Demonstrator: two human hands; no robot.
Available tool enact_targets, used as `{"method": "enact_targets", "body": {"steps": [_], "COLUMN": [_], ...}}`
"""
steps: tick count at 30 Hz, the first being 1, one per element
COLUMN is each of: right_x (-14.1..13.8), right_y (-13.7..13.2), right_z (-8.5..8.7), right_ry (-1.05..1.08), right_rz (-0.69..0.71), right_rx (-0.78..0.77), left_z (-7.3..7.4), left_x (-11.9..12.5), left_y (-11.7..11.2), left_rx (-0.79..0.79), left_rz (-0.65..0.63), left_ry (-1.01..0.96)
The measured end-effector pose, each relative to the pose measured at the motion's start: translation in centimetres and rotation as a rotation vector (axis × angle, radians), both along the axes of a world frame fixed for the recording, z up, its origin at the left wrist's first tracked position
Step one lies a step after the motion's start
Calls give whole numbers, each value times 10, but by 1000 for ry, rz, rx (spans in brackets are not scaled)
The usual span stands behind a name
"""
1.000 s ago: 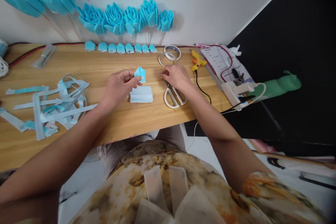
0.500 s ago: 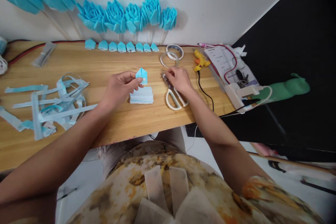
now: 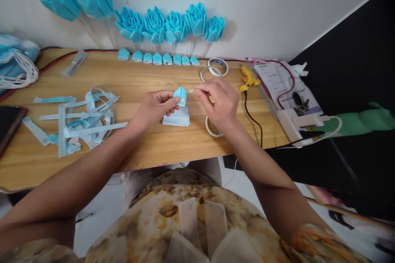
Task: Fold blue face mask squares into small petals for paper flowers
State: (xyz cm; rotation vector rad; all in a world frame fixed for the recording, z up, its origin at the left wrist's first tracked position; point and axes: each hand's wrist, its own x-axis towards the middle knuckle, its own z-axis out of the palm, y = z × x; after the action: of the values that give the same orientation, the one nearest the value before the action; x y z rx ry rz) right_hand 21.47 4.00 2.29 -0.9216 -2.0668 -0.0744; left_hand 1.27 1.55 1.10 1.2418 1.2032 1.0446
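My left hand (image 3: 157,107) pinches a small folded blue fabric petal (image 3: 180,93), pointed at the top, with a short white strip on its front. Just below it a flat pale-blue fabric piece (image 3: 175,117) lies on the table. My right hand (image 3: 219,100) is closed, with a tiny whitish bit of tape (image 3: 191,90) between thumb and forefinger, a little right of the petal. Beneath that hand are scissors (image 3: 210,128); one white handle loop shows and the rest is mostly hidden. Two tape rolls (image 3: 224,65) lie just beyond it.
Several folded petals (image 3: 157,58) line the table's back, below blue fabric flowers (image 3: 154,24) on sticks. Cut strips (image 3: 89,119) are heaped at left, near a phone (image 3: 9,125). A yellow glue gun (image 3: 249,79) and a power strip (image 3: 293,127) are at right.
My right hand has lifted off the scissors' blade area and moved toward the petal with the bit of tape. The left hand keeps its pinch. The view has shifted left.
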Motion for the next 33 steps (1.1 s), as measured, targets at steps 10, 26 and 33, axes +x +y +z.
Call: {"method": "enact_targets", "body": {"steps": [10,26,33], "right_x": [-5,-5,-6], "right_y": [12,13,12], "right_z": [-16,-21,-16], "right_ry": [-181,-205,-246], "right_rz": [-69,62,107], "right_rx": [298,95,60], "left_z": [2,-4,-11], "left_x": [0,-2,-2], "left_y": [-1,0,2], "left_rx": [-33,19,-87], "left_rz": [-9,-35,-48], "left_ry": [-1,-10,-190]}}
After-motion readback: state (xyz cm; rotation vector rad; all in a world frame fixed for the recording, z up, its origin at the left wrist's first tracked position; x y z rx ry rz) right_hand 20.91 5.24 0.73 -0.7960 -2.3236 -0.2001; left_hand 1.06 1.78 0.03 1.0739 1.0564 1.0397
